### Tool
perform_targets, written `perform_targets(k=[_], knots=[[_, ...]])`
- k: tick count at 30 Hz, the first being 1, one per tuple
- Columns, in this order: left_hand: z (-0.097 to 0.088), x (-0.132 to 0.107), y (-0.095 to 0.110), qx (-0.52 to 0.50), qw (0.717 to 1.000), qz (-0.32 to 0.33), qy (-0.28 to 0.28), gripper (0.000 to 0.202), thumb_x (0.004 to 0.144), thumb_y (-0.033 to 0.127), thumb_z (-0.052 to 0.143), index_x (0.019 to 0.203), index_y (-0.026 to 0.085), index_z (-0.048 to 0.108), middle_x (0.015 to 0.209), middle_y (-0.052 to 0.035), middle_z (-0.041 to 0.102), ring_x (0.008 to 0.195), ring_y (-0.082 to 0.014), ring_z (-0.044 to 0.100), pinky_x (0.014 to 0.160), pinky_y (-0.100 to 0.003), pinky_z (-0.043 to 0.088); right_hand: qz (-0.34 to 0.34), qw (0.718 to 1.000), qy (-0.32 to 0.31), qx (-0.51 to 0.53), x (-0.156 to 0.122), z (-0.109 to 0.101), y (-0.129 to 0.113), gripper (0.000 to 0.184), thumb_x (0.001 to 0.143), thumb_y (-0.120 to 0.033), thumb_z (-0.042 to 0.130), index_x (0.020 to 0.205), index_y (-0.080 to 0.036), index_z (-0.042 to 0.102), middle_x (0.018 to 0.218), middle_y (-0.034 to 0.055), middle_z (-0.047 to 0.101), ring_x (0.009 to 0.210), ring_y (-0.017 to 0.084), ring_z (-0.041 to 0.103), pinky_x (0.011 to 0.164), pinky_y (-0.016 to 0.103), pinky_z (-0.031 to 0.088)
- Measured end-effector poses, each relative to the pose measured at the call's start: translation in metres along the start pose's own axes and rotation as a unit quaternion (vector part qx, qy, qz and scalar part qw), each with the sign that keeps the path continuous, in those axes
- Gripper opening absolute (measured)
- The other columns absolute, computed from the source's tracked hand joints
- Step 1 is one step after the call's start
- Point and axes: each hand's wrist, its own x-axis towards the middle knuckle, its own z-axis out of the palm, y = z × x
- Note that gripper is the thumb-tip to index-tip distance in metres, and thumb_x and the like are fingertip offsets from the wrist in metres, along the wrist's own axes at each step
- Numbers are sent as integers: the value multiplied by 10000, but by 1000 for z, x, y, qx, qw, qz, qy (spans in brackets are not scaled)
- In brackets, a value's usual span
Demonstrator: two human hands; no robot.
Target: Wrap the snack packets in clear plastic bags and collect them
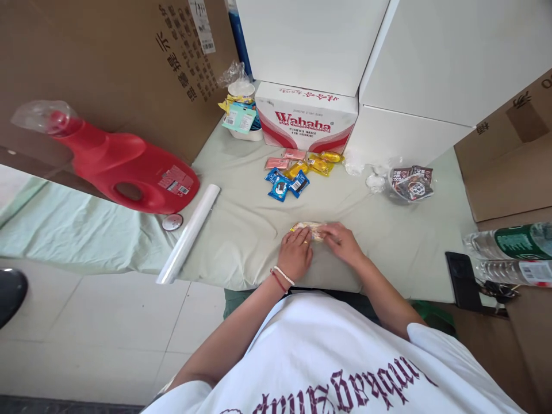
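Note:
A small yellowish snack packet [311, 225] lies on the cloth right in front of me, partly covered by my fingers. My left hand [295, 253], with a ring and bracelets on it, holds the packet down from the near side, its fingers bent over the left and middle part. At the right end, my right hand [344, 244] grips the packet between thumb and fingers. Beyond both hands sit blue cookie packets [281, 187], yellow-wrapped snacks [319, 165] and pink packets [277, 164] in a loose group.
A Wahaha water carton [307, 118] stands at the back beside a filled white container [245, 134]. Leftward are a red detergent bottle [133, 172], a plastic roll [190, 233] and a round lid [172, 222]. Rightward: a bag of dark packets [411, 183], a phone [463, 280], water bottles [513, 241].

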Motion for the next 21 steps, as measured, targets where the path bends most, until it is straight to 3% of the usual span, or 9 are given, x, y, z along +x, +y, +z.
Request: perform_targets(k=[2,4,8,10,13,15,17,21], knots=[[6,-4,4,37,999,6,-12,558,941,168,486,1497,159,533,1604,-122,512,1500,-282,441,1230,-507,309,115,987,92,-63,-7,0,10,354,997,-317,534,1283,-181,694,1113,139,671,1105,297,553,1028,469,457],[11,-7,7,61,998,2,-16,618,930,159,470,1548,146,474,1647,-128,449,1539,-274,389,1259,-517,254,178,971,115,-108,-13,2,17,376,925,-359,639,1233,-155,708,1177,178,637,1180,342,513,1069,520,436],[15,-9,10,75,997,-5,-29,638,948,205,447,1583,142,430,1675,-136,394,1563,-267,351,1276,-541,220,192,974,108,-51,-21,2,19,209,901,-326,610,1020,-190,714,1260,168,607,1214,313,543,1065,486,461],[15,-9,10,75,996,-6,-38,633,957,215,433,1586,140,426,1682,-140,376,1567,-272,344,1274,-574,222,213,970,114,7,-21,-3,13,204,931,-347,545,992,-204,677,1185,136,640,1064,262,624,955,424,520],[14,-9,11,73,996,-9,-46,645,957,202,419,1599,140,403,1685,-152,359,1575,-285,330,1275,-650,182,249,963,84,54,-12,-10,-4,216,969,-386,487,990,-223,627,919,47,685,764,201,631,746,326,513],[16,-9,13,70,996,-9,-44,671,950,182,415,1618,149,367,1688,-154,350,1587,-294,304,1277,-701,111,240,969,59,14,0,-9,-17,183,978,-346,477,975,-227,615,833,19,683,724,192,616,715,297,472],[20,-8,13,66,997,0,-39,697,939,152,407,1632,138,331,1694,-155,338,1604,-296,265,1286,-703,79,214,974,28,-68,16,-4,-30,159,983,-277,472,957,-221,619,874,35,696,786,198,624,733,289,443],[30,-4,5,14,999,25,-32,723,906,97,407,1621,50,313,1686,-194,349,1614,-297,233,1314,-578,207,211,954,-60,-206,41,15,-44,201,1027,-210,437,1019,-184,636,1027,104,686,824,206,619,702,291,407]])
